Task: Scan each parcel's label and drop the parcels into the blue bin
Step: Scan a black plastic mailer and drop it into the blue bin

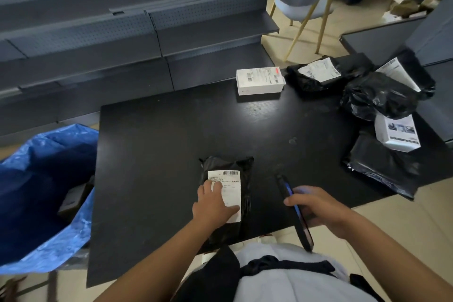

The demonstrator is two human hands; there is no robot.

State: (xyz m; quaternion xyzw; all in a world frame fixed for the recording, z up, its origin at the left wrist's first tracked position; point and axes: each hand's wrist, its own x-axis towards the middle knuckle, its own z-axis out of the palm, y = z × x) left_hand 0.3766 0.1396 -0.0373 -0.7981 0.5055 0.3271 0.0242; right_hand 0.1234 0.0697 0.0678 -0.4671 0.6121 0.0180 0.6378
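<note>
A small black plastic parcel (245,167) with a white barcode label (230,184) lies near the front edge of the black table (159,154). My left hand (212,203) rests flat on its label, fingers straight. Just right of the parcel, my right hand (318,206) grips a dark phone (294,208) with a blue-lit screen, held edge-on. The blue bin (36,167), lined with blue plastic, stands left of the table with a dark box (73,198) inside.
A white labelled box (259,81) sits at the table's far side. Several black bagged parcels (377,98) and a white box (397,132) are piled at the right. Grey shelving (122,32) stands behind, and a chair (304,5) at the back right.
</note>
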